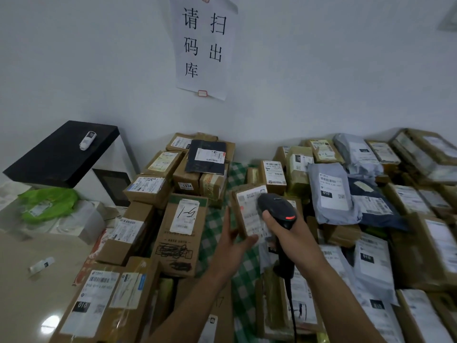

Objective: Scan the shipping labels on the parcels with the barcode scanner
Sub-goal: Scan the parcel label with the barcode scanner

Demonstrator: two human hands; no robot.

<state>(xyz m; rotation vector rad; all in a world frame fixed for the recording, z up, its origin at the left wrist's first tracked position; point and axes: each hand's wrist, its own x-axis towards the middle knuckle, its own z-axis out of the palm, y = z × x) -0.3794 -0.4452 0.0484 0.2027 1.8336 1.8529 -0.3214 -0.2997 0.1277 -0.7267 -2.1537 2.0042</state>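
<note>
My left hand (233, 243) holds a small cardboard parcel (243, 214) up from below, thumb under its lower edge and fingers along its left side. The parcel's white shipping label (249, 211) faces me. My right hand (284, 229) grips a black barcode scanner (278, 207) with a red-lit trigger, and the scanner's head hangs right over the label, hiding its right part. The scanner's cable (293, 305) runs down toward me.
Labelled cardboard boxes (184, 233) are piled at the left and centre. Grey and blue mailer bags (330, 191) and more boxes fill the right. A green checked cloth (212, 233) shows between them. A black-topped white machine (66, 154) stands at the left, and a paper sign (204, 45) hangs on the wall.
</note>
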